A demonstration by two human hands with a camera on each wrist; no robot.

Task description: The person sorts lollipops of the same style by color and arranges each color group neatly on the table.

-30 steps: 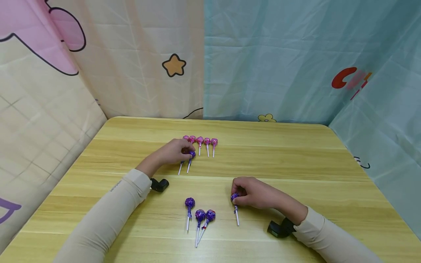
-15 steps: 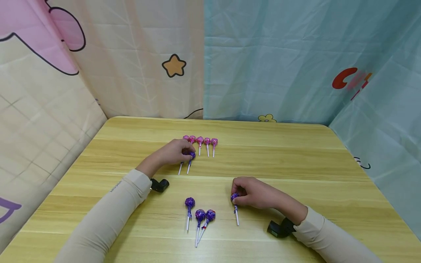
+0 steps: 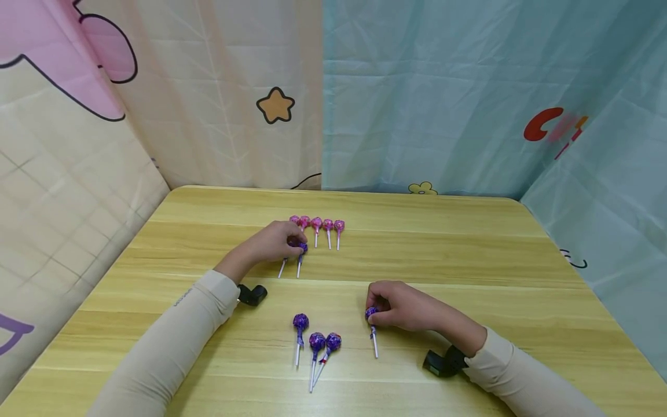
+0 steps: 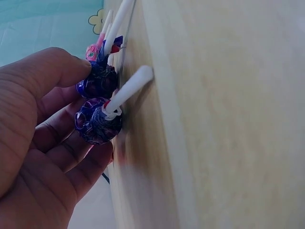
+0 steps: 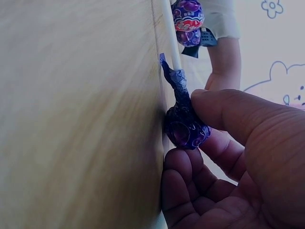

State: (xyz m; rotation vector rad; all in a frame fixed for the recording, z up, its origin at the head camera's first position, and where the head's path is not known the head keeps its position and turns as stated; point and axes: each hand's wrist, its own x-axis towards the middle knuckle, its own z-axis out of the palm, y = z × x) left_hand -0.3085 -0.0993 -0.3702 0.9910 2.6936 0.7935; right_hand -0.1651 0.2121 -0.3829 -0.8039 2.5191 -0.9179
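At the far left-centre of the table, my left hand [image 3: 273, 240] pinches a purple-wrapped lollipop [image 4: 100, 78] by its head, thumb on top. A second purple lollipop [image 4: 98, 121] lies against the fingers of that hand, its white stick slanting down to the tabletop. Nearer and to the right, my right hand [image 3: 403, 307] holds another purple lollipop [image 5: 183, 129] between thumb and fingers; its stick points toward me. Just beyond the left hand is a row of several pink lollipops [image 3: 316, 223], the leftmost sticks hidden by the hand.
Between the forearms lie a single purple lollipop [image 3: 300, 321] and two more, one of them a purple lollipop [image 3: 317, 340], with sticks crossing. The wooden table [image 3: 443, 243] ends at a patterned curtain [image 3: 417, 116]. Black wrist cameras [image 3: 253, 294] sit under both wrists.
The two purple lollipops at my left hand have shifted slightly toward me, and the left one's stick has swung left. My right hand and its lollipop stay in place.
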